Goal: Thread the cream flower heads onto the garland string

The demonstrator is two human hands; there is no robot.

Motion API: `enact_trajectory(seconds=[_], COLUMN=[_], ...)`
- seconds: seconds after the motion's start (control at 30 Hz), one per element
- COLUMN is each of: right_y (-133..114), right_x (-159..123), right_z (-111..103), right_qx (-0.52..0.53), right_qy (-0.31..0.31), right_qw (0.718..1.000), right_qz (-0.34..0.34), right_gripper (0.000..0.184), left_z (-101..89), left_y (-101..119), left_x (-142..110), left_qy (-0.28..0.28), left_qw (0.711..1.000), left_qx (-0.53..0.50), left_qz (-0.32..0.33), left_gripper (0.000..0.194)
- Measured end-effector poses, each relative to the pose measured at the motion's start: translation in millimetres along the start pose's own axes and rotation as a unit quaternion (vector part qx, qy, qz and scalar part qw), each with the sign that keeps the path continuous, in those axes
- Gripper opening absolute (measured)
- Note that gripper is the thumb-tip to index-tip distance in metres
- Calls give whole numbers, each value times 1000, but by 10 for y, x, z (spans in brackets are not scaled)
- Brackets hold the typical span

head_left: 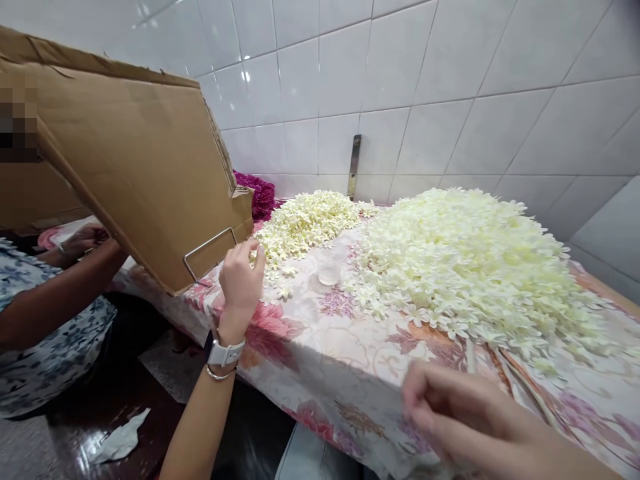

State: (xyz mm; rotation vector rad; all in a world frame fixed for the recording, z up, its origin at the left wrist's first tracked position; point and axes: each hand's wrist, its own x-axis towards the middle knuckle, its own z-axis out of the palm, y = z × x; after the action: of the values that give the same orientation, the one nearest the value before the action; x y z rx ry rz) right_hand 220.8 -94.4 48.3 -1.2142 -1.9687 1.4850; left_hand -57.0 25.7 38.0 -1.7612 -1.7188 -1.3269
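Observation:
My left hand (243, 283), with a white-strapped watch (226, 353) and a bangle at the wrist, is raised by the right end of a bent wire frame (209, 245). Its fingers are curled and their tips are hidden, so I cannot see what they hold or whether they touch the wire. Just beyond is a smaller heap of cream flowers (313, 220). Slightly blurred, my right hand (457, 410) hangs over the table's near edge with thumb and forefinger brought together; nothing clear shows between them. A large heap of white-green flowers (465, 260) spreads behind it.
A tall cardboard sheet (135, 147) stands at the left, with another person's arm (65, 290) behind it. Magenta material (261, 195) lies near the tiled wall (415, 73). A small clear dish (329, 272) sits between the heaps on the floral tablecloth (320, 340).

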Motion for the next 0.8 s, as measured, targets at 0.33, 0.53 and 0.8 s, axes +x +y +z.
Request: enact_trajectory(seconds=[0.33,0.53,0.8], right_y=[-556,-648,-531], right_x=[1974,2253,1191], right_z=[357,319,111], right_qx=[-507,-437,-213], right_qy=[98,107,108], right_qw=[843,881,954], right_qz=[-150,-146,-179], right_gripper=[33,34,17], left_z=[171,19,-330], left_y=[-379,-331,365], left_x=[-200,-235,-597], left_qy=[-63,-55,-199], left_qw=[997,975,821], left_qx=[-38,-179,-476], left_qz=[-23,-117,-245], left_gripper=[21,20,28])
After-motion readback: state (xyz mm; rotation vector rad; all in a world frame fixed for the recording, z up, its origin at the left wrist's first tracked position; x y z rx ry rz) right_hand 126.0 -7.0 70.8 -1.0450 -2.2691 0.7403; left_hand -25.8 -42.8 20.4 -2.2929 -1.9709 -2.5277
